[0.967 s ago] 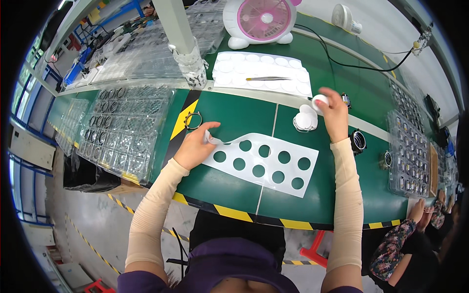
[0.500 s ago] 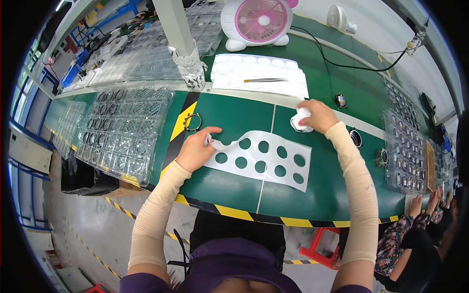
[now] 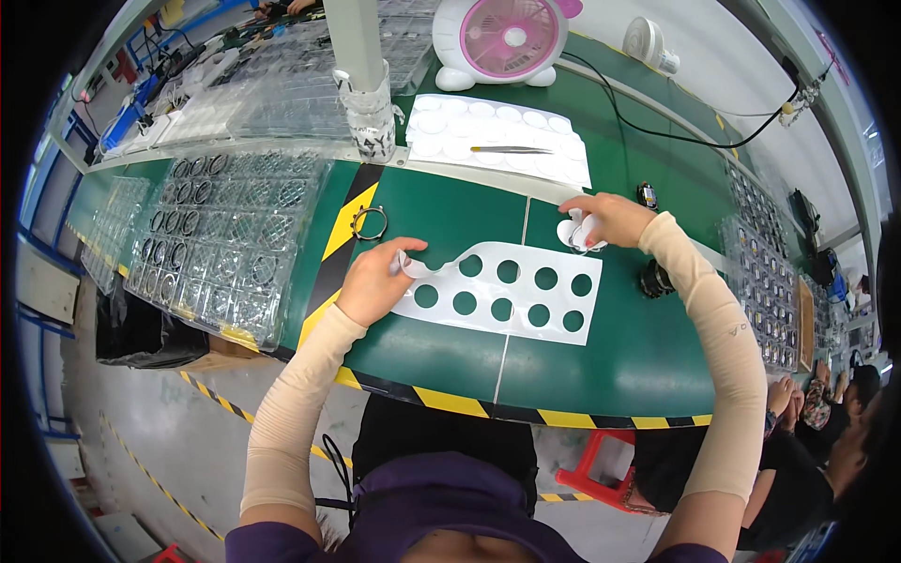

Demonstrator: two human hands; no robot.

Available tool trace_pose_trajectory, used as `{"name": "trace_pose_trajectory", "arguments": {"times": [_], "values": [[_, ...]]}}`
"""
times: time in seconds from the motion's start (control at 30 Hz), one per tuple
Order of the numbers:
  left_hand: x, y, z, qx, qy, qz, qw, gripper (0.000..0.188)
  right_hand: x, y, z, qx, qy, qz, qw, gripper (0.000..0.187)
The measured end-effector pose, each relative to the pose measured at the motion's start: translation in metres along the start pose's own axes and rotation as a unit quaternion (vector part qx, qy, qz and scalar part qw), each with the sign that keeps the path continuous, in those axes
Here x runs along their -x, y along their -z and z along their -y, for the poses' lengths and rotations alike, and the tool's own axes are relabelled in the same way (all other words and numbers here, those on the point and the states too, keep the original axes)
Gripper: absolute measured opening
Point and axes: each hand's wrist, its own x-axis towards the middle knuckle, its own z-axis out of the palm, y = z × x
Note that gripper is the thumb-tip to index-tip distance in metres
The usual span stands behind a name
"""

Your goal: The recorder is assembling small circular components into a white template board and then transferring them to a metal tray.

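My left hand (image 3: 373,281) pinches the curled left end of a white sheet (image 3: 526,328) with two rows of round cut-out holes. The rest of the sheet lies on the green tabletop. To its upper right, my right hand (image 3: 615,221) is at a small heap of white paper discs (image 3: 571,231). Its thumb and fingers close around a white disc, partly hidden by the hand. A dark metal watch-case ring (image 3: 370,223) lies beyond my left hand. Farther back, tweezers (image 3: 511,149) rest on white sheets of round stickers (image 3: 441,143).
Clear plastic trays with dark rings (image 3: 202,249) stand at the left, and trays of small parts (image 3: 765,291) at the right. A pink-and-white fan (image 3: 507,38) and a wrapped post (image 3: 371,117) are at the back. Dark round parts (image 3: 655,279) sit near my right forearm. People sit at the right.
My right hand has turned and lowered slightly over the discs, which now look more fanned out. My left hand keeps its pinch on the sheet. The whole view has shifted a little.
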Motion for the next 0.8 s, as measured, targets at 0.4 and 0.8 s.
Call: {"name": "trace_pose_trajectory", "arguments": {"times": [0.4, 0.8], "values": [[0.001, 0.001, 0.003, 0.017, -0.01, -0.002, 1.0, 0.029, -0.017, -0.013, -0.005, 0.084, 0.096, 0.007, 0.992, 0.044], [0.003, 0.0, 0.009, 0.011, -0.043, -0.009, 0.999, 0.04, -0.018, -0.014, -0.003, 0.144, 0.104, -0.062, 0.982, 0.039]]}}
